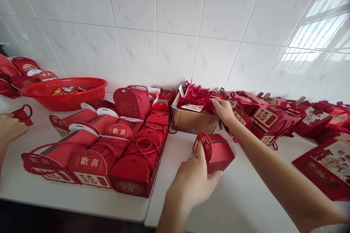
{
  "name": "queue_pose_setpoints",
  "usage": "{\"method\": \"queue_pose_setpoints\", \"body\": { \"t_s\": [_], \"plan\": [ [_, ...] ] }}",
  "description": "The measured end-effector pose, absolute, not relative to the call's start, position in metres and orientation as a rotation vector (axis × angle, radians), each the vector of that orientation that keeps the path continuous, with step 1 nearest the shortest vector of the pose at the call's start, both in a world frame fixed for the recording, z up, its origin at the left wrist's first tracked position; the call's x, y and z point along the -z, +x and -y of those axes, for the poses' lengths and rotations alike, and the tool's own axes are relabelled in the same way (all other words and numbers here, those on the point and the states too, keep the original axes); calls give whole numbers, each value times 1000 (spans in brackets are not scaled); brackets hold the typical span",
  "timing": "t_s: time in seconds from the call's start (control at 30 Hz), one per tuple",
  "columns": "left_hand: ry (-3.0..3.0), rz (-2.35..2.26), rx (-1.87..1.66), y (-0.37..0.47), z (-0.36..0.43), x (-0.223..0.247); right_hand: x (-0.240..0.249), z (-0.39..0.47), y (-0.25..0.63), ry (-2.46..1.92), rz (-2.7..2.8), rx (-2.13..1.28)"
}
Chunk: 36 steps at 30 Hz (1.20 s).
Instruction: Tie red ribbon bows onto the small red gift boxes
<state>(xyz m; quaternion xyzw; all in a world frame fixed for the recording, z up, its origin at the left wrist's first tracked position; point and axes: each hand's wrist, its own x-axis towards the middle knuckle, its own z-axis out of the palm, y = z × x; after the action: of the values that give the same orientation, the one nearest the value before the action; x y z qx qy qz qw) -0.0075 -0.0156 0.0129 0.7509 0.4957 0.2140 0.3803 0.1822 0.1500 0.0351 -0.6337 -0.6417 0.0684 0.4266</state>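
My left hand [191, 180] grips a small red gift box [220, 153] at its near left side, thumb below and fingers on the front flap with gold characters. The box stands on the white table. At the right edge of an open cardboard box [195, 121], my right hand [222, 110] has its fingers pinched together among the red ribbons [195, 94] piled inside. The fingertips are partly hidden by the ribbons. A white and red card [192, 107] lies on the pile's front.
Rows of red gift boxes with rope handles [90, 162] cover the left table. Behind them is a red plastic basin [68, 96] with small wrapped items. Ribboned boxes [269, 122] crowd the right side. Another person's hand [12, 127] holds a red piece at far left. A tiled wall [177, 58] stands behind.
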Motion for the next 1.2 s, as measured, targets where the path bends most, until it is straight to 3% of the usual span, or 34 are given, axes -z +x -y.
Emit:
{"method": "queue_pose_setpoints", "body": {
  "t_s": [0.27,0.43,0.6,0.8,1.2],
  "plan": [
    [2024,-1361,-714,-2,18,-11,-64,-73,205,-601,1001,-456],
    [2119,-1361,-1119,9,12,-7,-88,-26,204,-574,1329,-580],
    [2162,-1080,-1359,29,15,-5,-92,2,178,-540,1892,-1036],
    [2031,-929,-1537,37,21,-12,-86,-5,174,-446,1538,-1354],
    [1845,-947,-1342,28,20,-23,-100,-37,224,-653,1055,-947]
  ]
}}
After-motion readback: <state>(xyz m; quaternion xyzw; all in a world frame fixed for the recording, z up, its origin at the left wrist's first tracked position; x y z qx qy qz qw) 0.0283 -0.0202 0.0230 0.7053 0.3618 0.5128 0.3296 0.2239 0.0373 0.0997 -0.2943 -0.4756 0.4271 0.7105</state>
